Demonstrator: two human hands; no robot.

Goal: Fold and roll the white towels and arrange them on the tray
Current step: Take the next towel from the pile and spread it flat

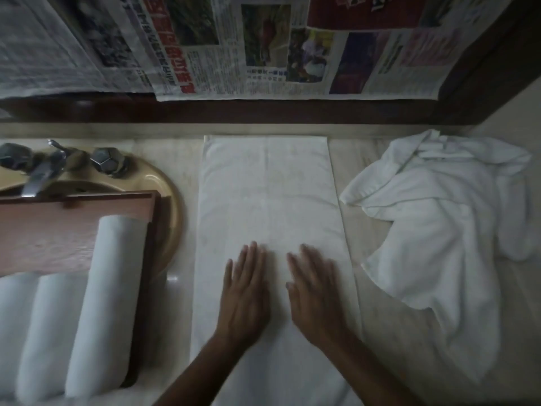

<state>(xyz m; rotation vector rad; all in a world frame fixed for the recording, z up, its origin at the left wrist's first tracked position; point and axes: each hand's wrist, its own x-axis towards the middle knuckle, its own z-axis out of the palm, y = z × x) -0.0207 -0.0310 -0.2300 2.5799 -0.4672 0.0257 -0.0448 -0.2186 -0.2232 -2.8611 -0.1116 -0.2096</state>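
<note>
Head view | left hand (244,291) and right hand (317,297): laid flat side by side on folded towel (269,194), fingers (252,259) straight and close together | its length stretched out beyond the fingertips | three rolled towels (108,288) set on tray (73,227), left of the left fingers | crumpled towel (433,230) heaped right of the right fingers

You'll find print only on the colour-printed newspaper sheets (234,45) covering the wall at 12 o'clock. The red headline characters (178,63) on the middle sheet are upside down and too blurred to read. At 1 o'clock, the dark red printed panel (366,13) carries white figures, cropped by the frame edge and unreadable.
</note>
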